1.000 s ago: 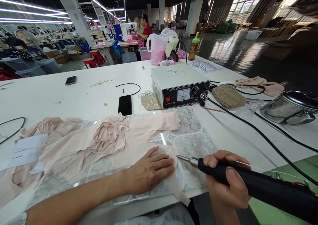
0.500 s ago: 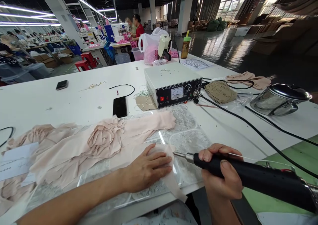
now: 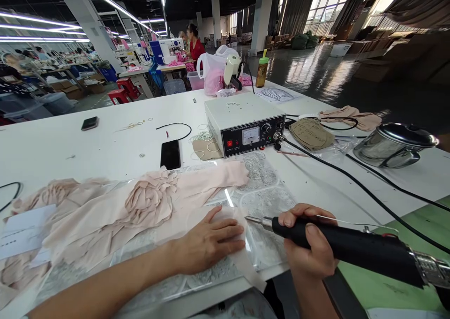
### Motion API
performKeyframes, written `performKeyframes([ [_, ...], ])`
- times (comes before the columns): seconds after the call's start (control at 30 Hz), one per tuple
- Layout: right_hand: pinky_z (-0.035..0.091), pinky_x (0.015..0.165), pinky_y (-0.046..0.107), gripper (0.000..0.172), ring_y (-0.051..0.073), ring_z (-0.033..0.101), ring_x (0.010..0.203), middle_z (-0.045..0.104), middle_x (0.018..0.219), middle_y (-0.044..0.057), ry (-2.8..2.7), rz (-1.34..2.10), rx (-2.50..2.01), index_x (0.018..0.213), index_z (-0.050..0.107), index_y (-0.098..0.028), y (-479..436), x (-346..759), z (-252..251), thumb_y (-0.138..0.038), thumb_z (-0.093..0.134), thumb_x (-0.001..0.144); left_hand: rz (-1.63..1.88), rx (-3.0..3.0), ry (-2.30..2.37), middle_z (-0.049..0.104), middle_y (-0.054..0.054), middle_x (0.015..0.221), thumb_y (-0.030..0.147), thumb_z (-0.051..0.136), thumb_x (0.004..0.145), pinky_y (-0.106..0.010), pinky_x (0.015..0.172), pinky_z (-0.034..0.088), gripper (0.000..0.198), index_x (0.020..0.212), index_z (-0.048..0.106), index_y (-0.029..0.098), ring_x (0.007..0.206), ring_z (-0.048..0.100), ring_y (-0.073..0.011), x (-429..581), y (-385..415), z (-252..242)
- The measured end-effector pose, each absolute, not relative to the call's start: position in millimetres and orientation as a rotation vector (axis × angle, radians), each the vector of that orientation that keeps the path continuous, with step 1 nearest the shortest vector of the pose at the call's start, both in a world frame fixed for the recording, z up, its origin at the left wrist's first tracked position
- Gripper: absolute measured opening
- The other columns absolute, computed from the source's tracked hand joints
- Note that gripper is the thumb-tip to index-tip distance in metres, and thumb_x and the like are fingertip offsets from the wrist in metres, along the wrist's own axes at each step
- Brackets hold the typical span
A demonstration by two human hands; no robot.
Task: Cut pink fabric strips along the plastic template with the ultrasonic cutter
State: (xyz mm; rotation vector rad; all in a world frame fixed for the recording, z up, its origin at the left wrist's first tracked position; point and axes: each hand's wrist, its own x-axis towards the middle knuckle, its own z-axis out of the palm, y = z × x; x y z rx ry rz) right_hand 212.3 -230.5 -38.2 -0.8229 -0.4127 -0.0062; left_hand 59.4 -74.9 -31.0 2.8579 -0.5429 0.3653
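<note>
On the tabletop [image 3: 133,143], as the head view shows, your left hand [image 3: 207,245] lies flat, fingers slightly spread, on pale cloth [image 3: 250,270] over a clear sheet [image 3: 272,246]. Your right hand [image 3: 311,249] wraps around a black tool [image 3: 365,251], its tip [image 3: 253,219] at the cloth's edge, near your left fingertips. You seem to be working the tip along that edge; the next move likely calls for firm pressure and fingers clear of it. Beyond, a plastic bag [image 3: 210,64] holds pink material [image 3: 213,83], a green-lidded bottle [image 3: 262,70] holds amber liquid [image 3: 260,79], and a lidded metal jug [image 3: 376,148] hides its contents.
</note>
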Motion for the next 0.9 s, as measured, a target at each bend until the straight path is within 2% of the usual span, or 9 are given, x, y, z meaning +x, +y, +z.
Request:
performKeyframes([
  [0.37, 0.045, 0.044, 0.028, 0.009, 0.011, 0.05, 0.047, 0.054, 0.068, -0.001, -0.391, 0.151, -0.871, 0.08, 0.058, -0.02, -256, 199, -25, -0.024, 0.056, 0.072, 0.258, 2.853, -0.542, 0.062, -0.006, 0.128, 0.018, 0.04, 0.103, -0.045, 0.118, 0.004, 0.026, 0.121, 0.059, 0.021, 0.124, 0.05, -0.019, 60, -74, -30],
  [0.6, 0.044, 0.045, 0.027, 0.009, 0.01, 0.047, 0.048, 0.051, 0.068, -0.002, -0.334, 0.149, -0.903, 0.078, 0.055, -0.019, -256, 191, -19, -0.023, 0.057, 0.07, 0.183, 2.888, -0.556, 0.059, -0.005, 0.133, 0.016, 0.038, 0.104, -0.043, 0.114, 0.012, 0.027, 0.118, 0.059, 0.022, 0.122, 0.049, -0.0188, 61, -74, -26],
  [0.73, 0.044, 0.046, 0.028, 0.008, 0.01, 0.047, 0.05, 0.05, 0.07, -0.002, -0.364, 0.159, -0.916, 0.079, 0.054, -0.02, -258, 191, -22, -0.024, 0.057, 0.073, 0.193, 2.9, -0.577, 0.058, -0.007, 0.133, 0.016, 0.04, 0.103, -0.043, 0.112, 0.017, 0.026, 0.118, 0.06, 0.021, 0.122, 0.05, -0.0198, 61, -74, -25],
  [0.9, 0.045, 0.047, 0.028, 0.007, 0.01, 0.048, 0.051, 0.052, 0.071, -0.001, -0.386, 0.158, -0.933, 0.081, 0.055, -0.02, -257, 191, -23, -0.023, 0.057, 0.075, 0.246, 2.887, -0.59, 0.059, -0.007, 0.132, 0.015, 0.041, 0.102, -0.043, 0.112, 0.018, 0.025, 0.117, 0.06, 0.02, 0.12, 0.051, -0.0205, 62, -74, -26],
])
